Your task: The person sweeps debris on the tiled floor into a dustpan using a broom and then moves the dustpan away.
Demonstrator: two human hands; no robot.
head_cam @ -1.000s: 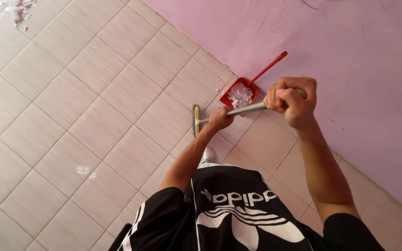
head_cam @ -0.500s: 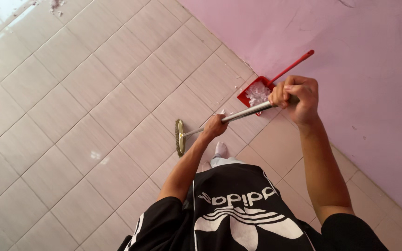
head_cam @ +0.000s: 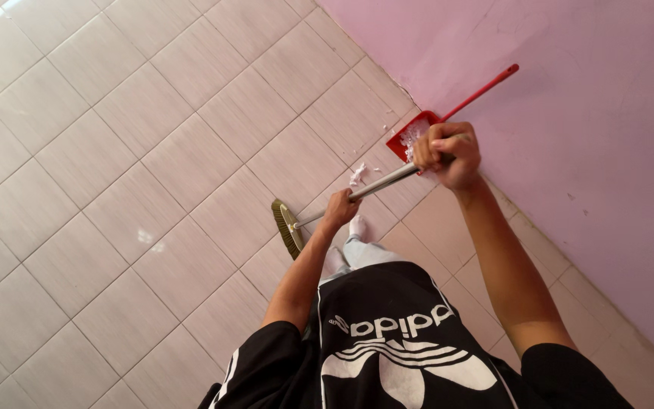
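Broom [head_cam: 319,210] in both fists, and it sits low over the pale floor tiles [head_cam: 115,151], just ahead of the person's feet. Nearest, the left hand [head_cam: 340,206] is wrapped tight round the lower part of the metal shaft; a little farther and higher, the right hand [head_cam: 446,154] is clenched over the top end. The bristle head [head_cam: 288,228] hangs at the left end of the shaft, close to the floor. Just beyond it lies a small white scrap [head_cam: 357,176] on the tile, loose and light (a stray swing of the bristles could well scatter it wide). Farther still, against the pink wall [head_cam: 569,91], the red dustpan [head_cam: 416,130] leans with its long handle up the wall, holding a heap of white shreds. The upper fist is right beside that pan: a knock there could tip it and spill the lot.
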